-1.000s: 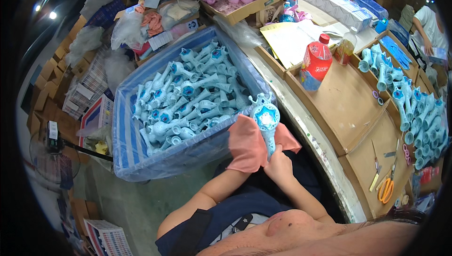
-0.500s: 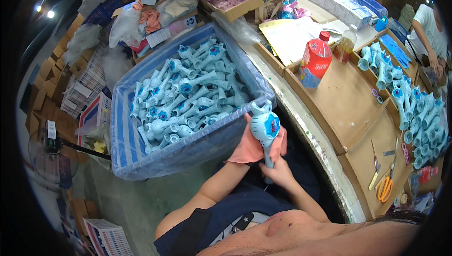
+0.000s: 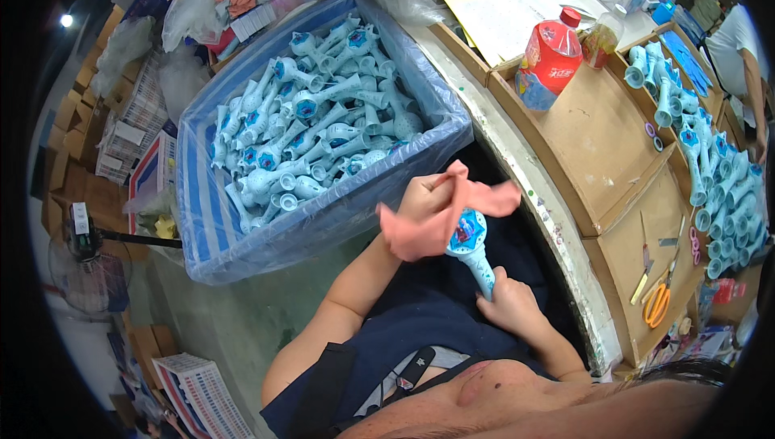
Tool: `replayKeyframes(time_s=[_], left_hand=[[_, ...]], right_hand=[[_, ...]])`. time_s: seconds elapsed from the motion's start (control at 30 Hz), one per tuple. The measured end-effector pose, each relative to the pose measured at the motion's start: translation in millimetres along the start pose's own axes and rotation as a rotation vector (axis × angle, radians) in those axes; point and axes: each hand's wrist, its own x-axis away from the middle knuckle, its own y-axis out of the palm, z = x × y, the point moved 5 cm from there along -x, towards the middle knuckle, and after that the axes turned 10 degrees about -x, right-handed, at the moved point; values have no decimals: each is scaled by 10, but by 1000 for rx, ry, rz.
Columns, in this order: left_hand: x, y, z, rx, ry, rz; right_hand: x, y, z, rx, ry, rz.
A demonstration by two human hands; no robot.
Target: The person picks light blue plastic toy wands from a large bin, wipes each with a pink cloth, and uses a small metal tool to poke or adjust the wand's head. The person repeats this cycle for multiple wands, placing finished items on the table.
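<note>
Looking at the head view, we had our right hand (image 3: 513,303) wrapped around the handle of the blue wand (image 3: 467,239), likely to keep fingers off its round head. Our left hand (image 3: 425,198) gripped the pink cloth (image 3: 421,233) over that head's top. We held it between the plastic-lined tub (image 3: 323,233) of loose wands (image 3: 307,108) and the workbench (image 3: 517,156), presumably for easy reach.

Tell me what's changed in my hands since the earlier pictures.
Your left hand has brought the cloth from under the wand up over its top, bunching it; the wand leans further left. Your right hand still grips the handle; the tub looks unchanged.
</note>
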Motion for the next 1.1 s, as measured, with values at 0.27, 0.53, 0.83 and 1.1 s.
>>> replayKeyframes(time_s=[0.27,0.53,0.83,1.1], left_hand=[[78,80,-22,77,-147,-141],[36,83,65,39,-1,-141],[-13,176,294,-83,676,-24],[125,685,495,666,43,-305]], right_hand=[[49,-18,38,6,33,-25],[68,-92,23,37,-9,26],[-19,-58,63,-40,-63,77],[-290,-31,442,-180,-99,438]])
